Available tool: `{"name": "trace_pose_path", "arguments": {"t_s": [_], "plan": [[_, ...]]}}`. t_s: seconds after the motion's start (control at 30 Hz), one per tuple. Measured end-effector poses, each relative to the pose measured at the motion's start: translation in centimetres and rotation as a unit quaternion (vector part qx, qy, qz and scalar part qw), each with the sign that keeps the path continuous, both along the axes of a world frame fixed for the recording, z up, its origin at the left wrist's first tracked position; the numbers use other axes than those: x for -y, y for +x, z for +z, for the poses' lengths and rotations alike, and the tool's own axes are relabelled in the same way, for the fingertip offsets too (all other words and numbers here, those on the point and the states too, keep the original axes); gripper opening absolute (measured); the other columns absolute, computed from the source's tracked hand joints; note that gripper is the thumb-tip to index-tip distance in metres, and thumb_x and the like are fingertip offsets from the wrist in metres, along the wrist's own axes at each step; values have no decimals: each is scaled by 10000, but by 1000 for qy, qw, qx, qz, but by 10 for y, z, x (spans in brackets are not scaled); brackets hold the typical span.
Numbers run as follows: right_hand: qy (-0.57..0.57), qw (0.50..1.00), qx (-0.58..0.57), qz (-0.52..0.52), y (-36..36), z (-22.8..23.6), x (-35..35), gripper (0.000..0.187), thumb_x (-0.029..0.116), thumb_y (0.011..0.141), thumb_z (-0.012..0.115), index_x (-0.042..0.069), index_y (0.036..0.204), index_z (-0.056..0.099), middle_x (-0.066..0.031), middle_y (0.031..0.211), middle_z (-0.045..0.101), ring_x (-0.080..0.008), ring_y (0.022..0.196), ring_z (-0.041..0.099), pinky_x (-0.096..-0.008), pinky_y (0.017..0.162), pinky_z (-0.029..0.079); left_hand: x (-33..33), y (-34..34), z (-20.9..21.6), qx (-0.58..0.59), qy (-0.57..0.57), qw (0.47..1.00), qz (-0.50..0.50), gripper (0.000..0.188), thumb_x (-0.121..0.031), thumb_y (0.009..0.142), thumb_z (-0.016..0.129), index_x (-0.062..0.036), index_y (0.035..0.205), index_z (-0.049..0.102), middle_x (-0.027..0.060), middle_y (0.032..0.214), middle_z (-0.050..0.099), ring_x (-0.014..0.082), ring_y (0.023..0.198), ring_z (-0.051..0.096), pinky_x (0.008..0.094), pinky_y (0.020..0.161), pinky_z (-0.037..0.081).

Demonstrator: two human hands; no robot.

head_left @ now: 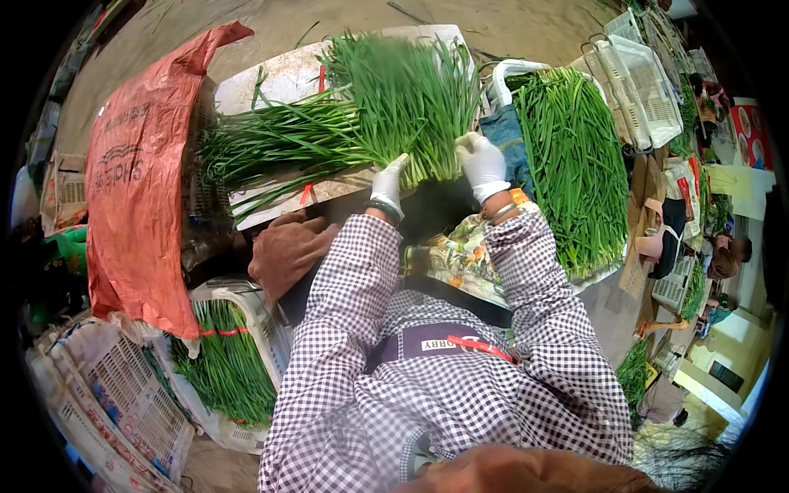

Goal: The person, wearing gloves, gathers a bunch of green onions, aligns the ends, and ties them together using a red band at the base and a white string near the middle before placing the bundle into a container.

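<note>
A fanned-out pile of green garlic chives (411, 99) lies on a white board (448, 34) in front of me, its pale stem ends toward me. My left hand (389, 182), in a white glove, is closed at the left side of these stem ends, its fingers partly hidden. At the right edge of the same pile, my right hand (482, 164), also gloved in white, has its fingers curled in a pinch against the stalks. More chives (288, 135) lie sideways on the board to the left. Red strips (321, 80) lie near the leaves.
To the right, a white crate (518, 67) is heaped with chives (571, 164), a blue cloth (507, 144) at its side. A red woven sack (140, 181) hangs at left. Below it, banded chives (226, 361) fill another crate (261, 329). Stacked crates (645, 86) and people appear far right.
</note>
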State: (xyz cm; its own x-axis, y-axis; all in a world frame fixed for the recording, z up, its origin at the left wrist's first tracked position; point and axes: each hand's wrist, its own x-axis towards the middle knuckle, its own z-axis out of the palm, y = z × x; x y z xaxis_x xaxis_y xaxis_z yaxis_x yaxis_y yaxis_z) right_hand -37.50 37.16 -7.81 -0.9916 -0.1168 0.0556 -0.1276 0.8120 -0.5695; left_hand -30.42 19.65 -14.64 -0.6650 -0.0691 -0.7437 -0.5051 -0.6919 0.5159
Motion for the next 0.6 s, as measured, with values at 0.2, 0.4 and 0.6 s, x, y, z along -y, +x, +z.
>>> {"name": "trace_pose_path", "arguments": {"t_s": [0.2, 0.4, 0.6], "plan": [[104, 994, -13, 16, 7, -15, -2, 844, 425, 643, 854, 96, 1314, 460, -161, 1283, 532, -353, 1058, 602, -428, 851, 511, -2, -1, -3, 15, 7, 1000, -7, 265, -371, 903, 644, -180, 1086, 669, -19, 997, 684, 147, 871, 626, 428, 848, 481], [-4, 991, 125, -51, -14, -59, -33, 554, 225, 770, 735, 17, 1247, 546, -176, 1009, 688, -274, 876, 676, -346, 783, 524, -3, 0, -15, -10, -6, 1000, -18, 316, -395, 905, 631, -194, 1147, 662, -36, 1036, 675, 153, 902, 620, 449, 870, 466], [23, 989, 138, -46, -15, -60, -31, 542, 244, 801, 670, -11, 1264, 553, -217, 1052, 681, -292, 933, 673, -351, 822, 513, -3, -2, -34, -22, -39, 999, -16, 306, -385, 891, 651, -186, 1123, 671, -23, 1010, 681, 160, 874, 627, 453, 868, 471]]}}
